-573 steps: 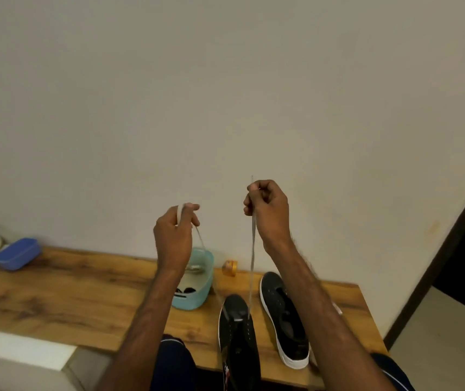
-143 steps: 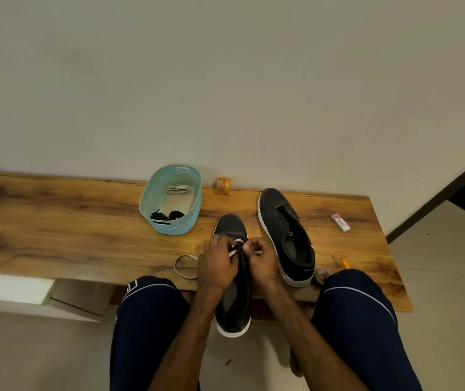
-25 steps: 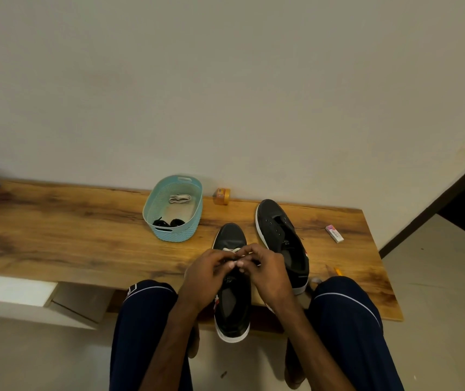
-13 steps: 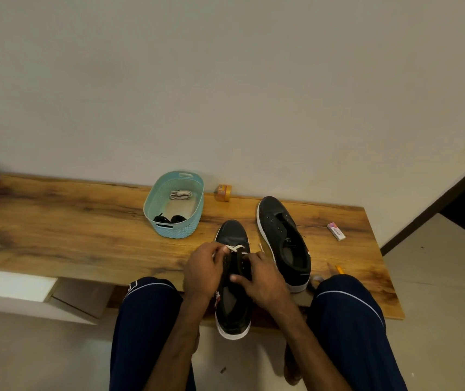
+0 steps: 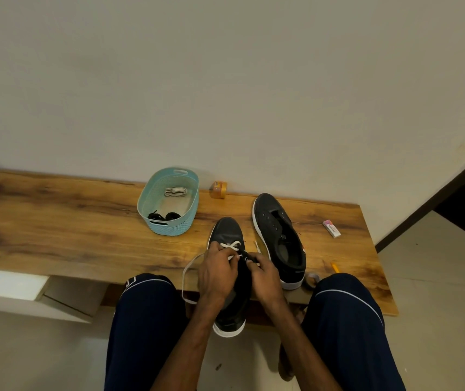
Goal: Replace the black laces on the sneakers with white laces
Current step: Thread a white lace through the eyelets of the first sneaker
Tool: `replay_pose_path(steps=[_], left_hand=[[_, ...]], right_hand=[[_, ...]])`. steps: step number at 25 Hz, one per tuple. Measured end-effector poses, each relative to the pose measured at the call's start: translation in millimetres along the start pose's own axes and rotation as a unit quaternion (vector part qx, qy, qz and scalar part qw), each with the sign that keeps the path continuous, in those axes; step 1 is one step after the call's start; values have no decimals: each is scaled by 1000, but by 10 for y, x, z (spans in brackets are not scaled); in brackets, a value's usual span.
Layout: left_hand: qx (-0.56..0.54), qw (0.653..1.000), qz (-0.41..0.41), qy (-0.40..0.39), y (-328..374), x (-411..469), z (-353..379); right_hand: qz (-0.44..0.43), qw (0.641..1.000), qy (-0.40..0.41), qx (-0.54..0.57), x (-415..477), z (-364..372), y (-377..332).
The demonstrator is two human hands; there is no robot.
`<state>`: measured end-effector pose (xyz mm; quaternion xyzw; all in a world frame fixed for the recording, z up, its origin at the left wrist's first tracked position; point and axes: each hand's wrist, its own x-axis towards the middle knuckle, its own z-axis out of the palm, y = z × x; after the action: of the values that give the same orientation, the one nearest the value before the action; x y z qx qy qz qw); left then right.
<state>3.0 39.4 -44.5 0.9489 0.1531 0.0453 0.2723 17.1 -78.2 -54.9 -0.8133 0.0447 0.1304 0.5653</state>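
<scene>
Since half a second ago, a slack loop of the white lace (image 5: 186, 273) has swung out to the left of your left hand (image 5: 217, 273), and one crossed row now shows at the toe eyelets. One plain pale wall (image 5: 225, 80) backs the scene, with light floor (image 5: 437, 277) to the right and one long wooden bench (image 5: 56, 230) against the wall. Two black sneakers sit on it: the near sneaker (image 5: 227, 230), its heel hanging off the front edge between your knees, and the unlaced sneaker (image 5: 277, 235) just beside it on the right. Both your hands work at the near sneaker's eyelets, your left fingers pinching the lace and your right hand (image 5: 263, 277) curled round its other end. One teal basket (image 5: 169, 224) holds one white bundle (image 5: 175, 191) and two black laces (image 5: 163, 215). One orange roll (image 5: 219, 189), one eraser (image 5: 331, 228) and one pencil (image 5: 334, 267) lie well apart.
</scene>
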Motion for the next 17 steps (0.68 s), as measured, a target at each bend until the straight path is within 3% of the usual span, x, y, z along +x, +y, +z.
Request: replay_pose_path(steps=[8, 17], left_hand=[[-1, 1000, -7, 0, -24, 43, 35], [20, 999, -17, 38, -155, -84, 172]], right_hand=[[27, 990, -46, 129, 13, -12, 25], [-47, 996, 78, 10, 96, 138, -40]])
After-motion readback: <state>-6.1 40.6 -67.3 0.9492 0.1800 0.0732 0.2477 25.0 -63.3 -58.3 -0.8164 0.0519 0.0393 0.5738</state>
